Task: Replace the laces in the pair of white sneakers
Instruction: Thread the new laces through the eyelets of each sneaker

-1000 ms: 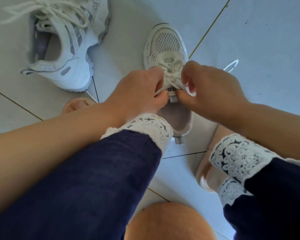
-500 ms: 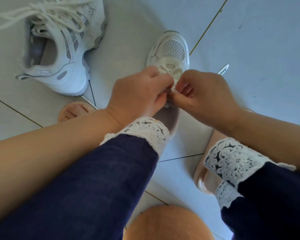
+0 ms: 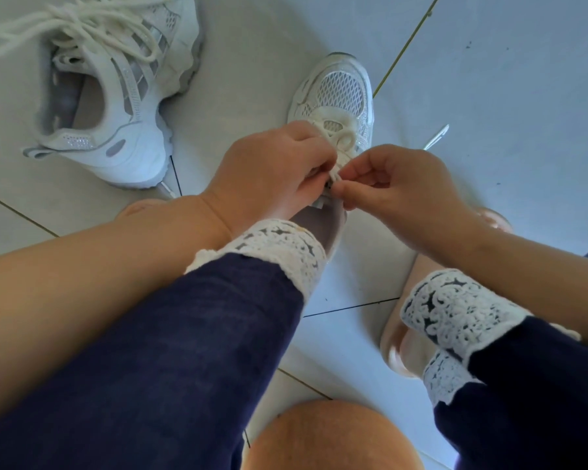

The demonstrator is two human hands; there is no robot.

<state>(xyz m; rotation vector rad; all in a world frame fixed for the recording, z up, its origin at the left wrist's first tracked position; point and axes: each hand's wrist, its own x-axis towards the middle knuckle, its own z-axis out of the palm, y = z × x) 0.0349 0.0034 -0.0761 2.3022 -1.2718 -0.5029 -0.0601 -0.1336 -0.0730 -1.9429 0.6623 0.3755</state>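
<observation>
Lying far left on the floor [image 3: 489,79], one sneaker [image 3: 126,130] trails loose laces [image 3: 82,25]. The left hand [image 3: 272,171] pinches the lace [image 3: 342,144] on the middle sneaker [image 3: 340,86]; the right hand [image 3: 401,184] pinches it too. Uneven pulling could loosen the crossings or drag the free end [image 3: 437,137] out.

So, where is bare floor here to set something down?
Bare: the tile right of the upright sneaker, beyond its lace tip; also the strip between it and the side-lying sneaker. Crowded: where the left hand and right hand grip the lace, and by the sandal below.
</observation>
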